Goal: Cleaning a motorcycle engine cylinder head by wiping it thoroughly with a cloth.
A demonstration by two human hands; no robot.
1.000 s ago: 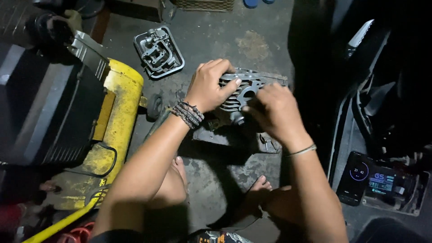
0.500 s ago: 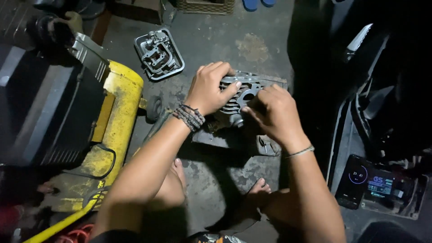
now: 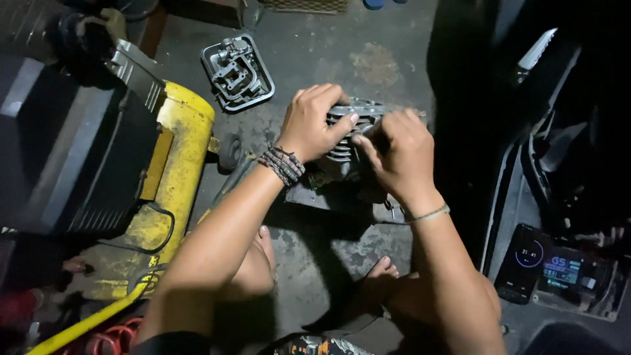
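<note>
At the left edge of the concrete floor (image 3: pixel 388 39) a yellow compressor tank (image 3: pixel 172 177) is seen, with a black housing (image 3: pixel 72 151) lying over its left side and a small wheel (image 3: pixel 230 151) at its right end. A yellow hose (image 3: pixel 85 322) and a red coiled hose (image 3: pixel 108 343) are noted at the lower left corner. Toward the upper edge, a grey cast metal cover (image 3: pixel 238 71) lies flat, well apart from the hands, with bare floor around it.

At mid-floor a finned metal engine cylinder (image 3: pixel 345 135) is held above a flat metal plate (image 3: pixel 328 195). The left hand (image 3: pixel 315 128), with a braided wristband, is wrapped over the cylinder's upper left, fingers curled and pressed together against the fins. The right hand (image 3: pixel 397 154) is closed on the cylinder's right side, its fingers bunched; what they pinch cannot be told. 2 bare feet rest just below the plate.

Open floor remains above the cylinder. At the right edge, dark vehicle panels (image 3: pixel 559 131) crowd in, and a phone (image 3: pixel 522 263) with a lit screen lies beside a lit display (image 3: pixel 568 269).
</note>
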